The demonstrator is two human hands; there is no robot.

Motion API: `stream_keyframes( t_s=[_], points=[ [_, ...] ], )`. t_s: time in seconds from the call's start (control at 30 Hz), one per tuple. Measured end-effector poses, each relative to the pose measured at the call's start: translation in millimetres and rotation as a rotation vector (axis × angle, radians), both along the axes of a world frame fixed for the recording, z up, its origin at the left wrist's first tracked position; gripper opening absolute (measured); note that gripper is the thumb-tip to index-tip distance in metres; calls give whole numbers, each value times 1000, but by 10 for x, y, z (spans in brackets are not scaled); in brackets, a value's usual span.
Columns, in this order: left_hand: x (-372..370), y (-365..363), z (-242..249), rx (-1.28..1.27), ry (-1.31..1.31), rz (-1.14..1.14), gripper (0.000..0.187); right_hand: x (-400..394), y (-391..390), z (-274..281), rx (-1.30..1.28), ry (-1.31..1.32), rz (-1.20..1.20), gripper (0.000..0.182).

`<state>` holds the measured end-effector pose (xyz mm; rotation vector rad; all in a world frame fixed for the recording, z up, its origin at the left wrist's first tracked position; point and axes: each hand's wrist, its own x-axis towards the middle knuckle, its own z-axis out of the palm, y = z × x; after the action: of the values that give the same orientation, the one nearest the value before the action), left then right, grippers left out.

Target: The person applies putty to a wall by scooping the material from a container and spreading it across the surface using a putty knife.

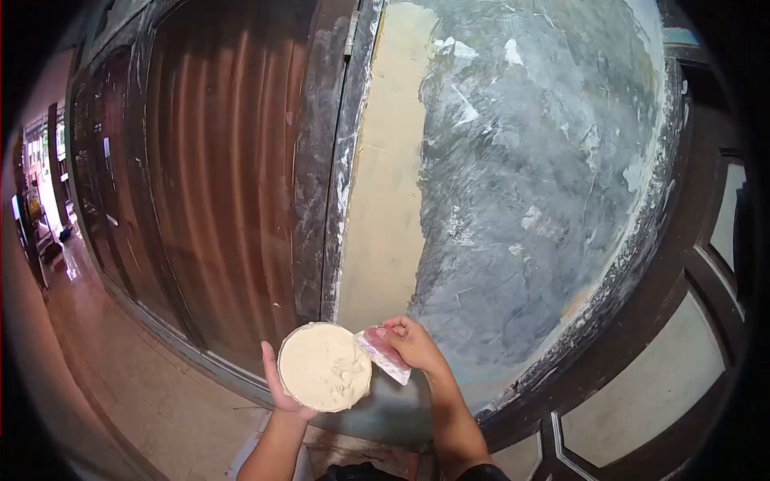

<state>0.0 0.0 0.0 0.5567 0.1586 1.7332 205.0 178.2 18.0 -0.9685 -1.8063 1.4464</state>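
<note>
My left hand [281,393] grips from below a round container [324,366] full of cream-coloured putty, held at waist height before a wall panel. My right hand [413,343] is closed on a flat scraper [383,355] with a reddish handle and a putty-smeared blade. The blade's edge rests at the container's right rim. Both forearms rise from the bottom of the head view. Directly behind the hands stands a grey-blue panel [529,184] with a vertical strip of cream putty [389,176] spread along its left side.
A dark brown ribbed wooden door [224,160] is left of the panel, with a putty-stained frame post [321,160] between them. A dark lattice frame [690,321] with pale panes curves at right. A glossy tiled floor [104,353] runs off to the left towards a bright corridor.
</note>
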Motion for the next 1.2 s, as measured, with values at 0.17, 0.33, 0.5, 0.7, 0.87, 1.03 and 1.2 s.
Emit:
stream_keyframes(
  t_s=[0.17,0.33,0.5,0.7,0.87,1.03,1.2],
  points=[
    [-53,-133,35,0,-112,-27,97,338,-5,-560,124,-4,-168,50],
    [-115,-57,2,-30,-140,-51,103,313,-506,-227,79,158,-385,16],
    [-98,139,-71,-27,-132,-126,109,356,-876,86,687,71,-496,18],
    [120,222,-114,-132,-220,-173,107,707,-1260,362,1095,-191,-254,33],
    [457,196,-59,-150,-127,-136,98,990,-1368,408,1064,-188,-105,34],
    [863,175,-51,-195,-148,-94,97,1265,-1428,467,1049,-188,-55,36],
    [1183,135,-76,-236,-134,-87,104,1539,-1429,424,1042,-156,5,35]
  ],
)
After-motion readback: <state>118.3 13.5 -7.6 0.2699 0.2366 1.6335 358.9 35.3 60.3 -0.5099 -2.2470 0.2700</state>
